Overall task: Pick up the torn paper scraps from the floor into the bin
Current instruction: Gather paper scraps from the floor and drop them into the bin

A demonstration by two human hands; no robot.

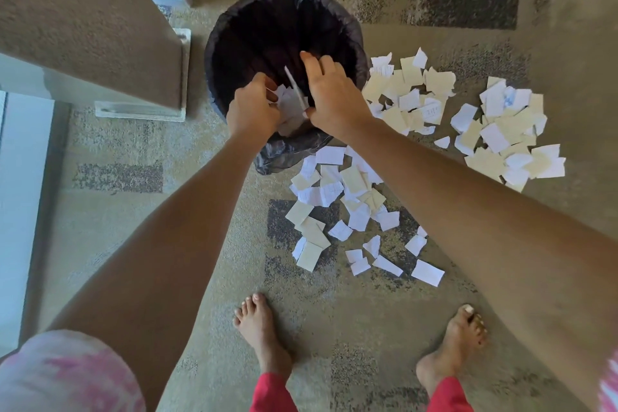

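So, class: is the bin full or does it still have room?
Room left. The bin shows a deep dark inside with no heap, and both hands hold paper scraps over its opening.

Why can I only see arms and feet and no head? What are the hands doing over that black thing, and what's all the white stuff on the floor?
The camera sits on the person's head and looks down, so you see what they see: their own arms, hands and bare feet, but never their head. There is only this one picture, taken from up there.

The black thing is a bin lined with a dark bag. Both hands are over its opening. The left hand and the right hand hold a bunch of torn paper scraps between them, right above the bin, ready to drop in.

The white and cream bits on the carpet are more torn paper. There are three heaps: one beside the bin, one further right, and one in front of the bin, nearer the feet. Those still need picking up.
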